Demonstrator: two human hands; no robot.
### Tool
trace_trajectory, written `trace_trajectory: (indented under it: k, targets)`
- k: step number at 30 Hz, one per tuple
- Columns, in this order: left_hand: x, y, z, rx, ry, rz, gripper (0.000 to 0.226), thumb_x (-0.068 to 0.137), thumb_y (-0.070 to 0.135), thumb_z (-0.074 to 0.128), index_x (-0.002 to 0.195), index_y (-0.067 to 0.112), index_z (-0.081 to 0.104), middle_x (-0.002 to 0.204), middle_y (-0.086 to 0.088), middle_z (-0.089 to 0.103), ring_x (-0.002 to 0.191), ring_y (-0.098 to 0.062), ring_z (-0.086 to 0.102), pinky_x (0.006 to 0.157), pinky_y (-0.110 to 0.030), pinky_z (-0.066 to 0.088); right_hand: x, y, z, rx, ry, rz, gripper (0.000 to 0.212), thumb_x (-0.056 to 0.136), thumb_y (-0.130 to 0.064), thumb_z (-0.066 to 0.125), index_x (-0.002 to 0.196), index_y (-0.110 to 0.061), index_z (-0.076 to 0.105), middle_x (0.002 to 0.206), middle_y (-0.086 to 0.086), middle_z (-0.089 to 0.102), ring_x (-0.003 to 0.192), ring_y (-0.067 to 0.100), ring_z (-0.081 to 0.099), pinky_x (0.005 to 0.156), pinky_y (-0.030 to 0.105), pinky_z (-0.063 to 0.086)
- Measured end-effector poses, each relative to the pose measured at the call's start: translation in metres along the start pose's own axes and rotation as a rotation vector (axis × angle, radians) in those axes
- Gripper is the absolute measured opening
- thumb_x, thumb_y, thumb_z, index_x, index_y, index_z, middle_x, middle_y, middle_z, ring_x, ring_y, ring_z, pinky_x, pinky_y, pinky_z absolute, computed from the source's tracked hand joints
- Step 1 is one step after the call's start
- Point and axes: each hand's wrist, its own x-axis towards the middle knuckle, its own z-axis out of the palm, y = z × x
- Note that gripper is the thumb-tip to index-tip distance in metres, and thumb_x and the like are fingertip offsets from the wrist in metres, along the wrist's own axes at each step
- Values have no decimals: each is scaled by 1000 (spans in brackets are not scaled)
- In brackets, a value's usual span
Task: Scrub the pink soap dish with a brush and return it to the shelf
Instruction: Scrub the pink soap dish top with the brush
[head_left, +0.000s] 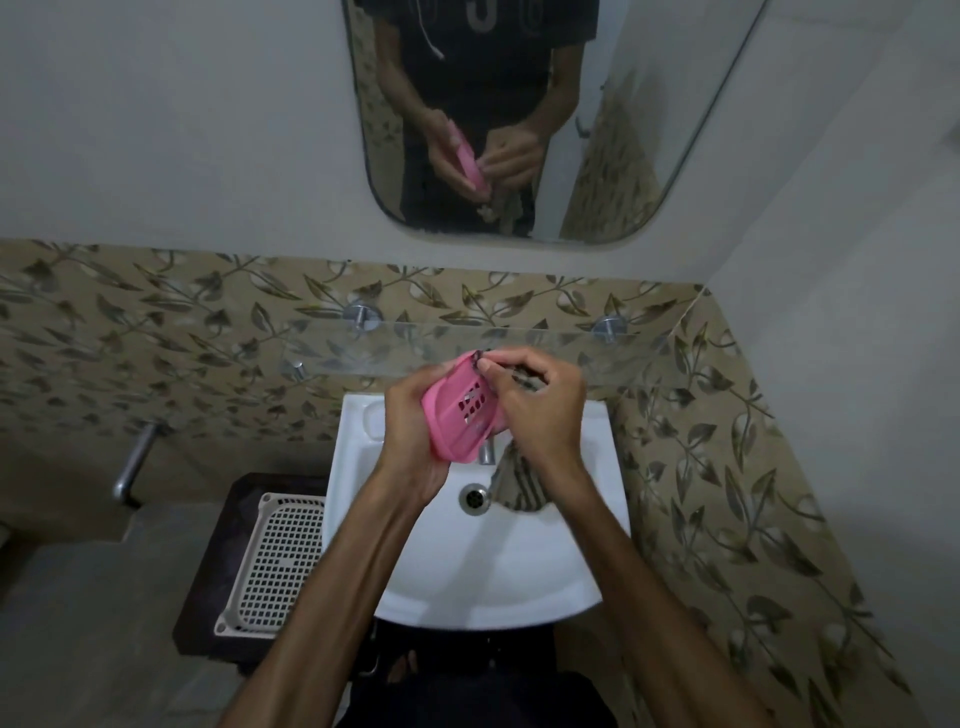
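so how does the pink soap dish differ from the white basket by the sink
The pink soap dish is small and held tilted in the left hand above the sink; the white basket is larger and lies flat, untouched. The dish has a few slots, the basket a full grid. Both look like perforated plastic.

Soap dish (460, 410) between both hands above sink (545, 561), shelf (519, 343) behind.

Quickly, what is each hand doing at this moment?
Left hand: closed around the pink soap dish, holding it over the sink.
Right hand: closed on a thin dark brush, its tip at the dish.
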Motion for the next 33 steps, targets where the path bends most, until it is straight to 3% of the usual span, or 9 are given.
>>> trace_trajectory:
  k: [3, 7, 11, 14, 19, 24, 27, 30, 33]
  targets:
    - [5, -2, -2, -101, 49, 46, 43, 100, 20, 46, 77, 7, 79, 79, -13, 71, 67, -22, 72, 58, -30, 61, -20, -9, 16, -41, -86, -242, 13, 84, -9, 84, 96, -13, 83, 93, -5, 81, 88, 2, 75, 83, 18, 59]
    - [0, -5, -2, 22, 24, 77, 36, 101, 22, 46, 99, 6, 78, 89, -13, 75, 77, -25, 72, 63, -34, 62, 6, 7, 5, -48, 39, -64, 12, 86, -7, 83, 97, -10, 82, 94, -1, 80, 87, 5, 74, 80, 24, 62]
    - [6, 1, -5, -4, 57, 134, 35, 102, 13, 45, 94, 3, 77, 80, -10, 75, 75, -23, 71, 63, -30, 61, -10, 4, 14, -63, -77, -239, 13, 85, -10, 84, 98, -14, 83, 96, -4, 81, 90, 3, 74, 85, 21, 60]
    - [3, -1, 0, 92, 8, 152, 33, 98, 17, 50, 119, 3, 70, 93, -10, 79, 83, -23, 75, 71, -35, 64, 10, 11, 11, 58, 36, 10, 11, 87, -10, 83, 98, -12, 83, 92, -5, 81, 86, 5, 76, 79, 23, 60]
    - [7, -4, -6, 255, -35, 274, 40, 90, 25, 57, 128, 19, 68, 110, -2, 80, 96, -20, 76, 74, -32, 63, 4, 2, 12, 169, -5, 83, 10, 89, -13, 81, 98, -17, 82, 92, -7, 81, 88, 7, 77, 77, 21, 62]
    - [12, -21, -15, 545, -90, 485, 56, 86, 9, 52, 142, 11, 54, 135, 0, 67, 123, -17, 64, 95, -29, 57, 15, -6, 5, 635, 25, 647, 6, 91, -13, 77, 91, -8, 82, 88, 13, 78, 86, 28, 71, 91, 45, 58]
    - [16, -22, -20, 680, -136, 531, 58, 85, 6, 56, 142, 18, 50, 143, 3, 57, 131, -13, 57, 97, -20, 51, 8, -8, 7, 573, -44, 623, 9, 87, -17, 82, 95, -12, 82, 93, 13, 80, 89, 30, 72, 90, 51, 57]
    - [17, -23, -22, 684, -170, 527, 62, 80, -1, 52, 141, 10, 48, 151, -2, 54, 139, -18, 52, 104, -25, 49, 6, -9, 8, 631, -8, 590, 14, 80, -1, 85, 89, -11, 82, 86, 13, 82, 77, 20, 77, 75, 34, 62]
    - [13, -19, -13, 540, -144, 446, 49, 94, 14, 49, 142, 9, 53, 150, -4, 57, 141, -18, 52, 113, -35, 46, -1, -3, 10, 494, -4, 448, 13, 77, -10, 89, 85, -19, 83, 84, 5, 82, 76, 16, 78, 68, 25, 61]
